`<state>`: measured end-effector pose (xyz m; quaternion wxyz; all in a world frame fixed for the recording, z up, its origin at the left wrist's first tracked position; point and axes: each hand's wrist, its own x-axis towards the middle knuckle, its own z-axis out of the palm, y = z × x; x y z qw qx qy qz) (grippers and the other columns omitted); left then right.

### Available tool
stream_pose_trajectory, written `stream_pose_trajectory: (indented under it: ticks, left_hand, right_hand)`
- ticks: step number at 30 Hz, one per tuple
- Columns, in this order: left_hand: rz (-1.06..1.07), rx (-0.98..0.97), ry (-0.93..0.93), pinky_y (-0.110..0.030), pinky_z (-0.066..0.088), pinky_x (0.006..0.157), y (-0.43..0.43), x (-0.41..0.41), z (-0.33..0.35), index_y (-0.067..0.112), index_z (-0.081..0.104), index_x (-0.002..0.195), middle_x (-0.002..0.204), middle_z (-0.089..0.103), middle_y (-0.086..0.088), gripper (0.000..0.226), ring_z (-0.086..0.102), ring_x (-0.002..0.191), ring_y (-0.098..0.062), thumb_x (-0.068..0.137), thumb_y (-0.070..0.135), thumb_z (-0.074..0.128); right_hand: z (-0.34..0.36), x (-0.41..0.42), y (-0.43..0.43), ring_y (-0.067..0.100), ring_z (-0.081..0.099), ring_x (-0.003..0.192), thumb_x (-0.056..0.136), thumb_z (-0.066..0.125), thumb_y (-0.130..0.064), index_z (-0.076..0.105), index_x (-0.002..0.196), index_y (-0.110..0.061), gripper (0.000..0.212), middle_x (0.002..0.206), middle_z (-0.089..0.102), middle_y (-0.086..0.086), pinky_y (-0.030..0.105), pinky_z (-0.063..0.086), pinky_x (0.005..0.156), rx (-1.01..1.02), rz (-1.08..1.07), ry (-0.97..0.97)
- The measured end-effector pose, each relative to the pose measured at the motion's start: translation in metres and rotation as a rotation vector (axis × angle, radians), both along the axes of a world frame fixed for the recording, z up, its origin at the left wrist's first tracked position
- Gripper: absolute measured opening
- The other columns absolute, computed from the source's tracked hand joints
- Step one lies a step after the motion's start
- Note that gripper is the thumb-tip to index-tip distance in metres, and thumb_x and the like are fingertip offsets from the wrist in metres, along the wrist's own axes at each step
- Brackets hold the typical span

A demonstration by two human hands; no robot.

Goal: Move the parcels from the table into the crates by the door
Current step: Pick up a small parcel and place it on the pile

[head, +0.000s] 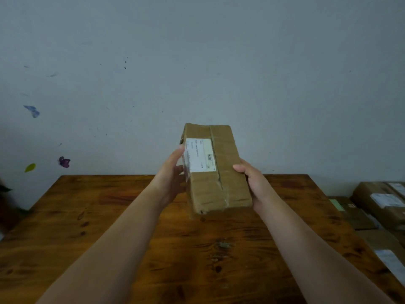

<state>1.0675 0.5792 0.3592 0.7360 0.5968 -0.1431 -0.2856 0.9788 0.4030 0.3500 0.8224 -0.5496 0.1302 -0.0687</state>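
Observation:
I hold a long brown cardboard parcel (221,172) with a white label in the air above the wooden table (109,227). My left hand (173,174) grips its left side, thumb along the label edge. My right hand (252,178) grips its right side, thumb on the top face. The parcel points away from me, tilted up at the far end. No crate or door shows.
Several more brown parcels (381,200) with white labels lie stacked to the right of the table, lower than its top. A grey wall (197,62) rises just behind the table. Small stickers mark the wall at the left.

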Motion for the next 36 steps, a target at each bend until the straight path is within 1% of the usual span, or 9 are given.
stream_pose_trajectory:
  ticks: [5,8,11,13,17,21,26,32,36]
  left_hand:
    - [0.062,-0.035,0.097,-0.038,0.059,0.071,-0.007,0.007,0.006,0.017,0.059,0.113,0.107,0.071,-0.008,0.029,0.07,0.094,-0.026,0.092,0.037,0.055]
    - [0.22,0.014,0.135,-0.05,0.057,0.079,-0.014,0.013,0.002,0.019,0.035,0.142,0.125,0.061,-0.012,0.089,0.066,0.1,-0.032,0.066,0.041,0.076]
    - [0.365,0.132,0.047,-0.046,0.056,0.075,-0.025,0.012,-0.004,0.027,0.026,0.144,0.125,0.054,-0.008,0.09,0.062,0.095,-0.026,0.072,0.036,0.079]
    - [0.39,0.174,-0.036,-0.043,0.057,0.078,-0.033,0.009,-0.007,0.019,0.039,0.135,0.119,0.06,-0.004,0.084,0.064,0.094,-0.023,0.067,0.041,0.083]
    - [0.277,0.145,-0.028,-0.034,0.056,0.075,-0.037,0.009,-0.006,0.011,0.059,0.116,0.101,0.07,-0.005,0.05,0.068,0.087,-0.02,0.078,0.039,0.075]
    - [0.138,0.13,0.034,-0.054,0.042,0.1,-0.033,0.011,-0.014,0.026,0.041,0.139,0.123,0.062,-0.004,0.095,0.058,0.113,-0.027,0.057,0.059,0.076]
    - [-0.009,-0.047,0.021,-0.045,0.056,0.076,-0.035,0.012,-0.023,0.028,0.034,0.145,0.113,0.068,-0.006,0.095,0.067,0.099,-0.028,0.061,0.041,0.077]
    - [-0.14,-0.195,-0.085,-0.044,0.054,0.08,-0.034,0.015,-0.025,0.027,0.026,0.148,0.123,0.059,-0.014,0.11,0.063,0.104,-0.031,0.051,0.024,0.078]
    - [-0.136,-0.15,-0.089,-0.053,0.051,0.09,-0.042,0.017,-0.028,0.025,0.029,0.147,0.121,0.063,-0.013,0.105,0.063,0.107,-0.034,0.054,0.031,0.078]
  right_hand:
    - [-0.008,0.0,-0.004,0.021,0.07,0.084,0.097,0.043,-0.024,0.059,0.122,-0.015,0.031,0.095,0.073,0.006,0.035,0.055,0.071,0.035,0.078,0.104]
    - [-0.005,0.001,-0.005,0.016,0.067,0.096,0.097,0.051,-0.028,0.049,0.135,-0.019,0.04,0.106,0.069,-0.003,0.036,0.054,0.081,-0.31,0.077,0.138]
    - [-0.003,0.005,0.001,0.021,0.052,0.122,0.076,0.068,-0.055,0.023,0.149,-0.031,0.089,0.137,0.049,-0.004,0.045,0.043,0.103,-0.678,0.046,0.184]
    - [-0.006,0.01,0.007,0.021,0.047,0.127,0.068,0.074,-0.059,0.019,0.149,-0.035,0.102,0.143,0.041,-0.004,0.043,0.043,0.103,-0.749,0.095,0.157]
    - [-0.013,0.012,-0.002,0.024,0.062,0.11,0.059,0.078,-0.042,0.035,0.145,-0.03,0.097,0.131,0.058,0.004,0.039,0.051,0.089,-0.464,0.066,0.102]
    - [-0.021,0.006,-0.017,0.023,0.066,0.105,0.066,0.068,-0.031,0.052,0.127,-0.024,0.064,0.117,0.069,0.003,0.04,0.054,0.084,-0.191,0.182,-0.028]
    - [-0.032,0.001,-0.023,0.032,0.061,0.113,0.057,0.074,-0.031,0.042,0.139,-0.019,0.089,0.131,0.059,0.014,0.046,0.052,0.085,-0.15,0.193,-0.092]
    - [-0.037,-0.002,-0.032,0.035,0.052,0.124,0.044,0.092,-0.035,0.047,0.138,-0.028,0.105,0.138,0.052,0.013,0.057,0.045,0.097,-0.193,0.167,-0.185]
    - [-0.037,-0.008,-0.033,0.033,0.056,0.119,0.05,0.085,-0.026,0.046,0.138,-0.024,0.096,0.136,0.054,0.014,0.047,0.051,0.089,-0.202,0.114,-0.163]
